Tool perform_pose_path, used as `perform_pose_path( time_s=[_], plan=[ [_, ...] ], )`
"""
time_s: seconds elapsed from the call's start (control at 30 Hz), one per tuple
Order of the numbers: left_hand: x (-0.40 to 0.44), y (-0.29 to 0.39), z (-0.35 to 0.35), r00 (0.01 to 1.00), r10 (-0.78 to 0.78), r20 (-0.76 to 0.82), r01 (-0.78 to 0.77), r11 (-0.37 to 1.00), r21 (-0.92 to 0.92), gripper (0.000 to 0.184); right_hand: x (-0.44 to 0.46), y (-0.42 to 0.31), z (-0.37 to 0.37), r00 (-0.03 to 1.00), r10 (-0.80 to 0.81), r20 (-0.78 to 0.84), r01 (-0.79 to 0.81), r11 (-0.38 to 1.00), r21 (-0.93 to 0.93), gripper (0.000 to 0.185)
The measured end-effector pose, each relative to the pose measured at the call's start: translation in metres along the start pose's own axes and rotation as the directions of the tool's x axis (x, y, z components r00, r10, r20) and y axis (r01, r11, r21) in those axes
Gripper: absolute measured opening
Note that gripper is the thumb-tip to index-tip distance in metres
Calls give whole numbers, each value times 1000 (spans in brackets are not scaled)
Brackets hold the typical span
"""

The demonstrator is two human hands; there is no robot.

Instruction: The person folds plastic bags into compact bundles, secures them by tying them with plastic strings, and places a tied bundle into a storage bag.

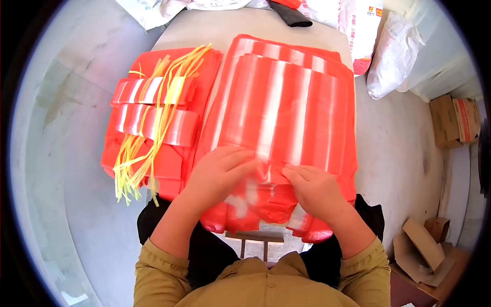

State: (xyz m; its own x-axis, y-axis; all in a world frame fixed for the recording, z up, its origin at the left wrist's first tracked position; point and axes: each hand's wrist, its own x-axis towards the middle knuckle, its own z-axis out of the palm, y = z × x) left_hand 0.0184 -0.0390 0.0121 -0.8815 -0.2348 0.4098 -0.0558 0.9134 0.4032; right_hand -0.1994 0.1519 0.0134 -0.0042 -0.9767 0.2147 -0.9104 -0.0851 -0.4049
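While the red-and-white striped plastic film (271, 117) lies stacked on the table (199, 31), beneath both hands, work its crumpled near end with light, even fingertip pressure to limit creasing. The left hand (221, 173) extends its fingers loosely, the right hand (316, 190) curls inward; whether either pinches film cannot be told.
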Motion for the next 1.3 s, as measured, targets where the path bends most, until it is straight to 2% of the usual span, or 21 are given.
perform_pose_path(
  time_s=[0.07, 0.27, 0.37, 0.57, 0.77, 0.87, 0.97, 1.07, 1.17, 1.3],
  plan=[
    [1, 4, 1, 997, 67, 28, -68, 997, 29, 32, 0, -3, 4, 997, -60, -43, 58, 997, -48, 40],
    [-3, 9, 2, 993, 42, 111, -46, 999, 30, 31, 3, -8, 8, 991, -122, -59, 114, 986, -121, 45],
    [-6, 10, 5, 991, 15, 130, -23, 998, 58, 34, 3, -7, 9, 986, -165, -30, 158, 976, -151, 41],
    [-7, 15, 10, 986, -33, 161, 11, 991, 135, 45, 4, -7, 10, 987, -162, -7, 158, 971, -179, 44],
    [-10, 19, 17, 986, -76, 146, 58, 991, 120, 55, 5, -8, 15, 991, -135, 23, 137, 970, -202, 45],
    [-7, 19, 13, 978, -113, 174, 98, 991, 94, 54, 5, -7, 15, 995, -100, 29, 103, 985, -139, 46],
    [-7, 16, 5, 980, -163, 117, 157, 986, 60, 51, 6, -5, 13, 996, -82, 27, 83, 994, -65, 47],
    [-6, 5, -3, 994, -83, 74, 79, 995, 59, 47, 11, -4, 4, 995, -71, 71, 71, 997, 3, 49],
    [-8, 0, -6, 995, -64, 81, 64, 998, -6, 40, 12, -2, -8, 976, -21, 217, 6, 998, 69, 51],
    [-16, 5, -14, 930, -274, 244, 309, 944, -118, 28, 18, 7, -30, 880, 25, 475, -191, 933, 305, 41]
  ],
)
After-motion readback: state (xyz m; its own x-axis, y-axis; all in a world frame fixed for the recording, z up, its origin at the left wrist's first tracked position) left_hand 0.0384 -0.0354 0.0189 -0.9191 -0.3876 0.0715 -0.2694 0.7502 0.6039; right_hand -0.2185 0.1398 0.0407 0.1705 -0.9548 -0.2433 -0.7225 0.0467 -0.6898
